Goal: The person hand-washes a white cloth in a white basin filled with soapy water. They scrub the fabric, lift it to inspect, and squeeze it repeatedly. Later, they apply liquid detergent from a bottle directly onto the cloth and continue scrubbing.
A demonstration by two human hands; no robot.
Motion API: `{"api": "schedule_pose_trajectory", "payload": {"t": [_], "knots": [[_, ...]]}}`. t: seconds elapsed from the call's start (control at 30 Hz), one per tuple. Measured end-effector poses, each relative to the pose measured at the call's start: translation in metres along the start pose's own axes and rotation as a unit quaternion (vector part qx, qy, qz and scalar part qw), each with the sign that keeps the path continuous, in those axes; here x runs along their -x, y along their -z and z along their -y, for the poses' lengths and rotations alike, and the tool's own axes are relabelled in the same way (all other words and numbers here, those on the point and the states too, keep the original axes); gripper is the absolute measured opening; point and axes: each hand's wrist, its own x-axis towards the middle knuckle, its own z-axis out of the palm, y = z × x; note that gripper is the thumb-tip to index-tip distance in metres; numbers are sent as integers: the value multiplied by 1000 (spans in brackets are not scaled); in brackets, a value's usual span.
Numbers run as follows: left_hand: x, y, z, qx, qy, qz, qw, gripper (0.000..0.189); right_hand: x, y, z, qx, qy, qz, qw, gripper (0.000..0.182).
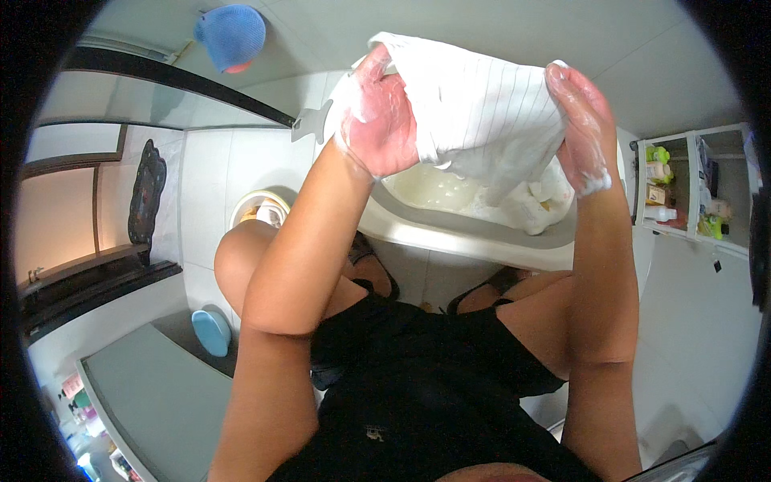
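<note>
A white cloth with thin dark stripes (491,102) is stretched between my two hands above a basin. At its left end, my left hand (382,117) is turned palm up, with the fabric draped over the fingers, which are mostly hidden. Gripping the right end is my right hand (581,114), thumb on top of the fabric. Suds cover both hands and wrists. Below, the light-coloured basin (458,238) holds cloudy, foamy water (430,188). More wet white fabric (530,208) lies in its right part, partly covered by the raised cloth.
A small bucket with things inside (244,205) stands beside my left knee. Behind it on the floor is a light-blue basin (211,333). A rack of bottles (692,187) hangs at the right wall. A blue mesh item (232,37) hangs at the upper left.
</note>
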Motion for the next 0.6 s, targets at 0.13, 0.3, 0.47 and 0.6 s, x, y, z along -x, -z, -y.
{"api": "schedule_pose_trajectory", "payload": {"t": [0.13,0.3,0.47,0.6], "knots": [[2,-12,9,-98,-64,-54,992,76,1,3,4,-35,-14,-6,999,48],[5,-11,4,-6,-49,41,998,77,2,6,10,-25,-6,-9,1000,44],[-8,-6,22,-404,-183,-161,882,28,3,8,6,6,15,8,1000,36],[-12,0,13,-280,-212,-246,903,22,-3,26,15,35,20,42,998,31]]}}
